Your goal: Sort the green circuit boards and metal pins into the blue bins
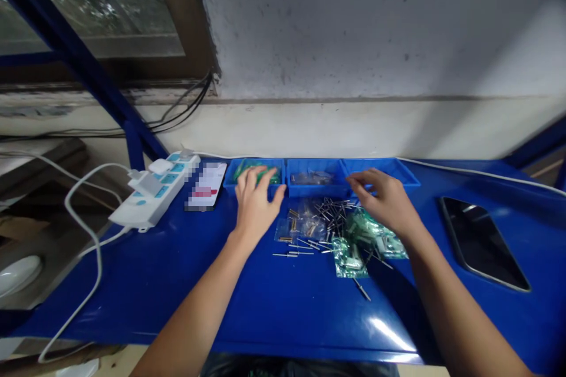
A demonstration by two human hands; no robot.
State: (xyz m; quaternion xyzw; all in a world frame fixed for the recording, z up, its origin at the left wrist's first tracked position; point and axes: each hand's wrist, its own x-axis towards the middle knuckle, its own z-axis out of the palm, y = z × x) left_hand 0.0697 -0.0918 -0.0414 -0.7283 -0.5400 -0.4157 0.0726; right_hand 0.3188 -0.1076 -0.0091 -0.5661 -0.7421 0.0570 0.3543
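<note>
My left hand (pixel 257 200) is at the front of the left blue bin (pixel 227 186), fingers spread and curved over the green packets (pixel 253 166) inside. Nothing shows in its grip. My right hand (pixel 385 195) hovers in front of the right blue bin (pixel 404 172), its fingertips drawn together. Whatever may be between them is hidden. Below and between the hands lie a heap of dark pop rivets (pixel 335 215), silver rivets (pixel 293 254), green foil packets (pixel 351 259) and small clear bags (pixel 312 225) with brass-coloured pieces. The middle blue bin (pixel 316 190) holds clear packets.
A white power strip (pixel 154 197) with plugs and a looping cable stands at the left. Beside it lies a flat white-faced item (pixel 207 185), partly blurred out. A dark phone (pixel 484 241) rests at the right. Behind the bins, a white cable runs along the wall.
</note>
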